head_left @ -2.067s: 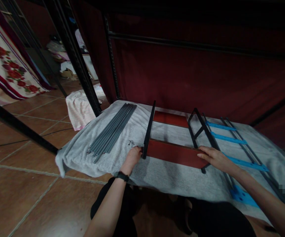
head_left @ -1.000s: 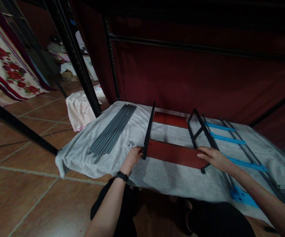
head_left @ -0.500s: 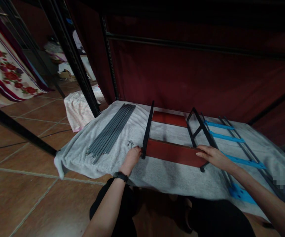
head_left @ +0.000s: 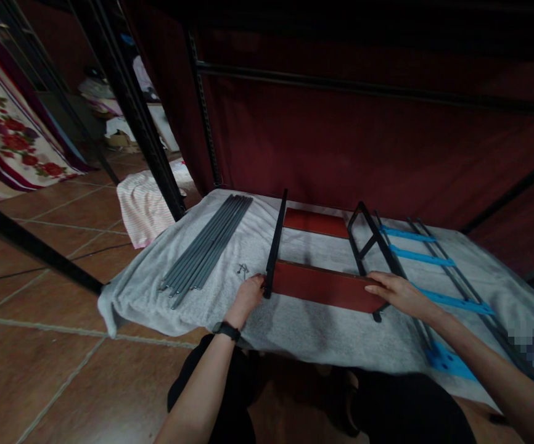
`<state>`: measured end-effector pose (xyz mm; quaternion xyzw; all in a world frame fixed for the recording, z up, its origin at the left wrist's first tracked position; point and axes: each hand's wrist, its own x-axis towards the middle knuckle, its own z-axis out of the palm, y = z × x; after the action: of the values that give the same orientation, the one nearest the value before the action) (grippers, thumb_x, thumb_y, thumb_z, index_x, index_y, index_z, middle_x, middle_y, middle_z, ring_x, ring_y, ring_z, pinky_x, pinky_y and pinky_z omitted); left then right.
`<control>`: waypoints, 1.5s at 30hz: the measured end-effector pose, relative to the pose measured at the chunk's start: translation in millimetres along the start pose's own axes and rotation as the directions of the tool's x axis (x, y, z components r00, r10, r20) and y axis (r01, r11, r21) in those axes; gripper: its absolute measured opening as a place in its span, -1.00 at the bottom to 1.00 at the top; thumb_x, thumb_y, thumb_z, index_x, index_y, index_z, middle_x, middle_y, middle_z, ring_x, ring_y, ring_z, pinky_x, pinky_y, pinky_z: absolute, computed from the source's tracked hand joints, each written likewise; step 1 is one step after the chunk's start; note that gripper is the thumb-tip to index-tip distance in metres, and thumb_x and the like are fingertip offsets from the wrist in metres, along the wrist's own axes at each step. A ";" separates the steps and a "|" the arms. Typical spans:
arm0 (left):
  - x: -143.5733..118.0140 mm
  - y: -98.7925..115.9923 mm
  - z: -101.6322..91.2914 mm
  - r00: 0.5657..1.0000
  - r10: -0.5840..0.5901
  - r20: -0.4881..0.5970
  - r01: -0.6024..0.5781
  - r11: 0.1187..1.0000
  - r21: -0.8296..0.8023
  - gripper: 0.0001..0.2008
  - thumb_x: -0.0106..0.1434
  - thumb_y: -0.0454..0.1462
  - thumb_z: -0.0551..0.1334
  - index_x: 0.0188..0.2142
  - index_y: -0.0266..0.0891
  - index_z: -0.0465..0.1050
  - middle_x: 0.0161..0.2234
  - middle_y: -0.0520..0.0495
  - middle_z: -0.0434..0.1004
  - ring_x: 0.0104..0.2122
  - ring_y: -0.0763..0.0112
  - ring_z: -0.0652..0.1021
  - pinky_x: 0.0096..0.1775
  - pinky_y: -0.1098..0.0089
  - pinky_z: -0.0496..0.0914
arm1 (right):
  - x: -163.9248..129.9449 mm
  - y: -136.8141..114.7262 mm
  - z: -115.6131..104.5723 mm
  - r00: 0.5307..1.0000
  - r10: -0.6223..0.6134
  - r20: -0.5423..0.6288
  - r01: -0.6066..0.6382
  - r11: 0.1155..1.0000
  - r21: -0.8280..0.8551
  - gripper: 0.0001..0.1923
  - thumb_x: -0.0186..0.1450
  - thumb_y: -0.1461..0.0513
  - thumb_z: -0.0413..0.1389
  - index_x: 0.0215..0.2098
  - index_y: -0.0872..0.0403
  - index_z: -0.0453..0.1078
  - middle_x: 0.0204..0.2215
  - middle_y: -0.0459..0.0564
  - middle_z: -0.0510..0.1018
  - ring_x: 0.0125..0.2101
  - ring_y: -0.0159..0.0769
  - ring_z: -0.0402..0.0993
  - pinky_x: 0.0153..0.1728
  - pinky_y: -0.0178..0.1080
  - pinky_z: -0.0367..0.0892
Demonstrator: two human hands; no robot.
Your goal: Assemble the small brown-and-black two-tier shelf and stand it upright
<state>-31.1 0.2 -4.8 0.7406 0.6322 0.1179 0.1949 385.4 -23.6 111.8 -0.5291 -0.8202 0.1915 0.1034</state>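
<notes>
A reddish-brown board [head_left: 322, 285] stands on edge between a black side frame [head_left: 277, 246] and a black triangular-braced frame [head_left: 372, 237]. A second reddish-brown board [head_left: 316, 223] joins the two frames farther back. My left hand [head_left: 250, 293] is closed at the near end of the left frame, its fingertips pinched against the outer face; whatever they hold is hidden. My right hand [head_left: 396, 292] grips the near board's right end, thumb on the front face and fingers over the top edge. Several small screws [head_left: 242, 269] lie just beyond my left hand.
Several grey metal tubes [head_left: 206, 250] lie side by side on the left of the grey blanket [head_left: 156, 314]. To the right are blue slats [head_left: 454, 302] with dark rods. Black metal posts [head_left: 128, 105] surround the blanket-covered surface, and a dark red curtain [head_left: 341, 148] hangs behind.
The view has shifted very slightly. Both hands keep their places on the frame and the board, and nothing else has visibly moved.
</notes>
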 end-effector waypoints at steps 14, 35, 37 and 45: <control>3.2 -4.9 3.7 1.000 0.014 -0.010 -0.013 1.000 0.011 -0.80 0.22 -0.43 0.19 -0.19 -0.34 0.54 -0.15 -0.22 0.60 -0.13 0.26 0.58 -0.03 0.32 0.41 | -0.4 0.0 -0.2 0.999 0.018 0.035 -0.018 1.000 0.003 -0.64 0.40 -0.08 -0.04 -0.18 -0.03 0.40 -0.30 -0.04 0.58 -0.25 -0.15 0.53 -0.20 -0.16 0.37; 4.5 -7.1 9.0 0.997 0.025 -0.068 -0.029 0.998 -0.057 -0.82 0.18 -0.49 0.18 -0.28 -0.37 0.54 -0.24 -0.27 0.59 -0.21 0.21 0.59 -0.09 0.25 0.45 | -1.0 -0.7 0.2 0.999 0.037 0.019 -0.037 0.999 0.010 -0.64 0.38 -0.09 -0.03 -0.19 -0.03 0.41 -0.28 -0.04 0.59 -0.23 -0.14 0.53 -0.18 -0.15 0.36; 5.2 -6.6 9.1 0.998 0.020 -0.063 -0.023 0.998 -0.052 -0.84 0.18 -0.48 0.18 -0.30 -0.38 0.54 -0.24 -0.28 0.59 -0.22 0.20 0.59 -0.09 0.24 0.45 | -1.0 -0.8 0.3 0.999 0.035 0.024 -0.036 0.999 0.013 -0.64 0.38 -0.09 -0.03 -0.20 -0.03 0.41 -0.29 -0.04 0.59 -0.24 -0.15 0.53 -0.19 -0.15 0.36; 3.9 -9.0 10.4 0.992 0.050 -0.115 -0.063 0.992 -0.106 -0.76 0.12 -0.50 0.22 -0.23 -0.30 0.54 -0.25 -0.17 0.60 -0.17 0.24 0.58 -0.03 0.26 0.44 | -0.5 -0.8 0.0 0.999 0.014 0.031 -0.014 1.000 0.006 -0.66 0.39 -0.07 -0.04 -0.21 -0.03 0.40 -0.31 -0.05 0.57 -0.26 -0.17 0.53 -0.23 -0.18 0.36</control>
<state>-34.0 3.8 -18.3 0.7386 0.6135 0.1992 0.1959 384.9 -24.3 112.2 -0.5315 -0.8173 0.2029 0.0909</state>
